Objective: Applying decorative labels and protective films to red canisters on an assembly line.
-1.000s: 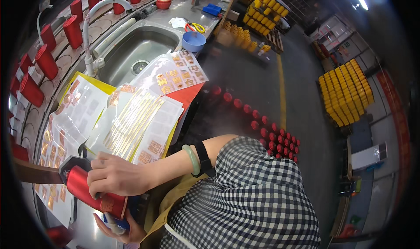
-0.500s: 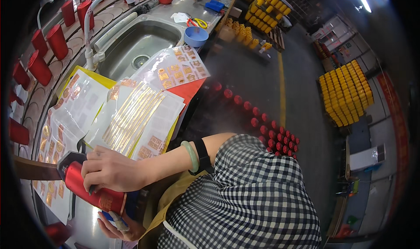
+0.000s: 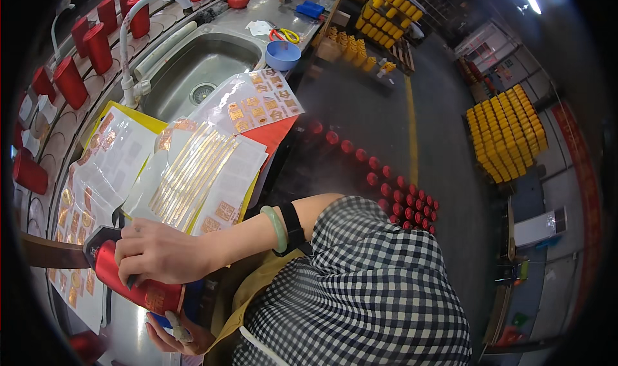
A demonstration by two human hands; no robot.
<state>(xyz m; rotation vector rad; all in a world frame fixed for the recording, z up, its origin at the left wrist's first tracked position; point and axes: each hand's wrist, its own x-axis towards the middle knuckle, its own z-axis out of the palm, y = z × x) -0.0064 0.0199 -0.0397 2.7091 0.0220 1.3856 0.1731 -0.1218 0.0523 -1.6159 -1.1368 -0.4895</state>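
Observation:
A red cylinder (image 3: 138, 292) with a gold pattern near its end lies tilted at the lower left. Its far end sits against a dark angular holder (image 3: 103, 238) on a brown bar. From above, my right hand (image 3: 154, 250) closes over the cylinder, with something small and dark at the fingertips. My left hand (image 3: 180, 335), one digit wrapped in tan tape, is below the cylinder's near end. A small blue thing shows between its thumb and fingers, mostly hidden. Beside my right hand lie sheets of gold stickers (image 3: 228, 208) and a sheet of gold strips (image 3: 193, 166).
Red cylinders (image 3: 69, 82) stand on a curved conveyor at left. Behind the sheets are a steel sink (image 3: 219, 60), white faucet (image 3: 127, 51), blue bowl (image 3: 282, 55) and yellow-handled scissors (image 3: 284, 35). Red-topped items (image 3: 412, 205) stand on the floor; yellow stacks (image 3: 508, 134) are farther right.
The red cylinders on the conveyor have shifted away toward the back. My left thumb has moved slightly, and less of the blue thing shows. Another person's arm has come in at the top left.

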